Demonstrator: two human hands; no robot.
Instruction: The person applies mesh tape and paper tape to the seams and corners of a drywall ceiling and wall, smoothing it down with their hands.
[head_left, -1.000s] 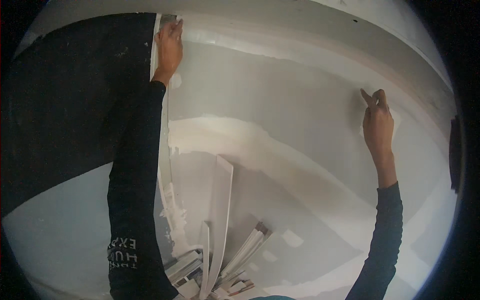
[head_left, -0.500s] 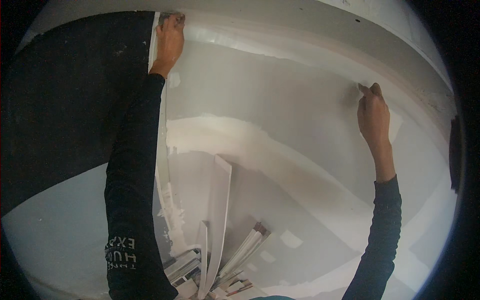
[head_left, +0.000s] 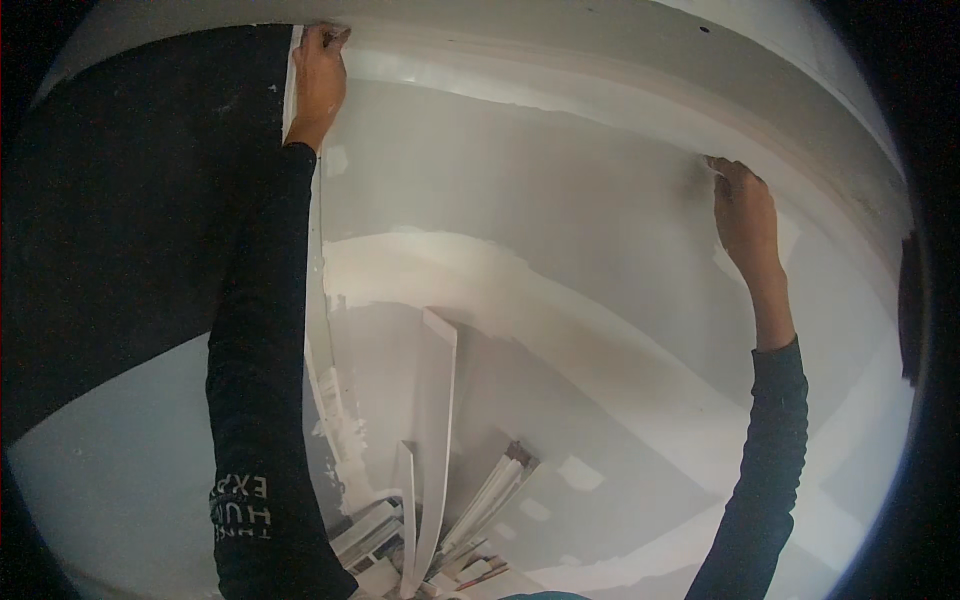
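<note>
High up at the left, my left hand [head_left: 320, 88] is against the top of a pale vertical wall edge [head_left: 313, 230], beside a large black area [head_left: 150, 200]. Its fingers are curled closed, and what they may hold is hidden. My right hand [head_left: 746, 215] is raised toward the grey wall [head_left: 520, 170] at the right, just below a whitish band of filler [head_left: 520, 95] along the top. Thumb and fingers are pinched together there, around something too small to make out. Both arms reach up in dark sleeves.
Below stand tall white board strips [head_left: 437, 440] leaning on the wall, and a bundle of long thin strips [head_left: 490, 490]. Offcuts [head_left: 370, 530] lie piled at the bottom. A second filler band [head_left: 430, 260] and pale patches [head_left: 580, 473] mark the wall. A ceiling strip [head_left: 560, 30] runs above.
The view has shifted slightly. My right hand has turned, its fingertips a little further left and up along the wall. My left hand stays at the top of the edge with its fingers curled differently.
</note>
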